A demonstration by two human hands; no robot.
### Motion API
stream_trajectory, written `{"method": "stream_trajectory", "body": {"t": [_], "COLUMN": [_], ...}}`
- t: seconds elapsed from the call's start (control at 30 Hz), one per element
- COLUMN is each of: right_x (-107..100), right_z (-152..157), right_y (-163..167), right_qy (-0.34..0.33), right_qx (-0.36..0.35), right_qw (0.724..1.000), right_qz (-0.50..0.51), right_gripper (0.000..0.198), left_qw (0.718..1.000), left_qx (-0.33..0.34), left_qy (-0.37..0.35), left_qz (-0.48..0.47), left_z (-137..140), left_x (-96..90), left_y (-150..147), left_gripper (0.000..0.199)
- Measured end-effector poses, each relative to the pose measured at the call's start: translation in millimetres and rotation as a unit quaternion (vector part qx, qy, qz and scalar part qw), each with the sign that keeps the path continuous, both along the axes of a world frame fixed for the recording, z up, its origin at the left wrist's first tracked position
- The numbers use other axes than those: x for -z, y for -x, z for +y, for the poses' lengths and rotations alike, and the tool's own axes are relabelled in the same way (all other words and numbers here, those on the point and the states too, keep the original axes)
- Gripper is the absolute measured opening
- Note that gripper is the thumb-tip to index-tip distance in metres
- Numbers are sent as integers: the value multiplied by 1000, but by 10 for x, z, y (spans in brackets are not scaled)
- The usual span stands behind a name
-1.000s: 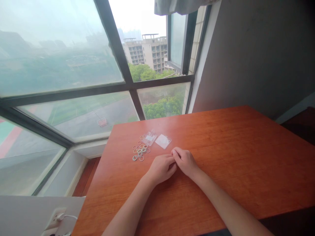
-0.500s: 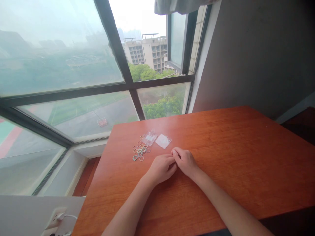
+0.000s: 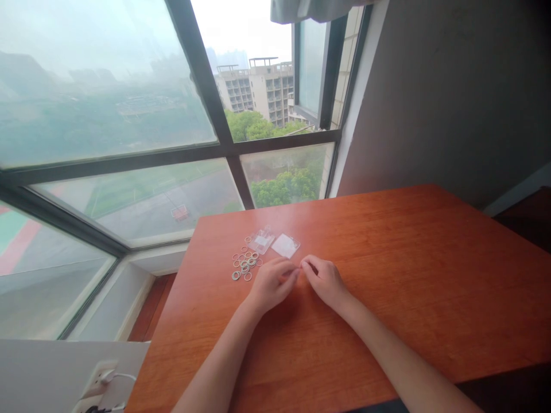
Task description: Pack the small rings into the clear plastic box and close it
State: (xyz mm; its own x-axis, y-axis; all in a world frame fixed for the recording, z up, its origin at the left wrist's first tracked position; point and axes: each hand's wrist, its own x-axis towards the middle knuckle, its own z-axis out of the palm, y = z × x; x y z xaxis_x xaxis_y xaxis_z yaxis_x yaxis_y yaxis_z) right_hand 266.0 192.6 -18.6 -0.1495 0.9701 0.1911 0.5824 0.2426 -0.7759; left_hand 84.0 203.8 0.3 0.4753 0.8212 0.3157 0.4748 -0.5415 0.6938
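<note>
My left hand (image 3: 274,282) is over the middle of the wooden table, its thumb and fingers pinched together. Facing it, my right hand (image 3: 323,281) is closed in a pinch too, and the fingertips of both nearly meet. Whatever lies between the fingertips is too small or too hidden to make out. Left of my left hand lies a loose cluster of thin metal-looking rings (image 3: 245,268), some overlapping. Just behind the rings rests a clear plastic packet (image 3: 262,240). A second packet with a white insert (image 3: 285,245) lies beyond the hands.
The reddish-brown table (image 3: 408,275) reaches far to the right. Dark-framed windows (image 3: 232,150) stand along its back and left, one pane swung open. At lower left a white plug (image 3: 105,377) sits in a wall socket. A grey wall (image 3: 439,103) rises at the right.
My left hand has shifted left and slightly up, so the hands, pressed together before, now have a small gap between the fingertips. The rings and packets lie as they were.
</note>
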Motion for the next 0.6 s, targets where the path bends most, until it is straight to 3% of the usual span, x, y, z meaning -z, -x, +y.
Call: {"method": "stream_trajectory", "body": {"t": [0.1,0.23,0.37,0.6], "right_x": [-36,-28,53,115], "right_z": [50,212,437,619], "right_y": [-3,10,54,152], "right_qy": [-14,-63,-108,-131], "right_qx": [17,35,42,-63], "right_qw": [999,996,993,979], "right_qz": [33,55,3,-142], "right_gripper": [26,21,26,36], "left_qw": [982,952,957,978], "left_qx": [-142,-203,-214,-134], "left_qy": [24,81,128,133], "left_qz": [-125,-213,-150,-91], "left_z": [255,632,855,900], "left_x": [-64,-27,82,132], "left_y": [389,947,1154,920], "left_gripper": [29,48,59,59]}}
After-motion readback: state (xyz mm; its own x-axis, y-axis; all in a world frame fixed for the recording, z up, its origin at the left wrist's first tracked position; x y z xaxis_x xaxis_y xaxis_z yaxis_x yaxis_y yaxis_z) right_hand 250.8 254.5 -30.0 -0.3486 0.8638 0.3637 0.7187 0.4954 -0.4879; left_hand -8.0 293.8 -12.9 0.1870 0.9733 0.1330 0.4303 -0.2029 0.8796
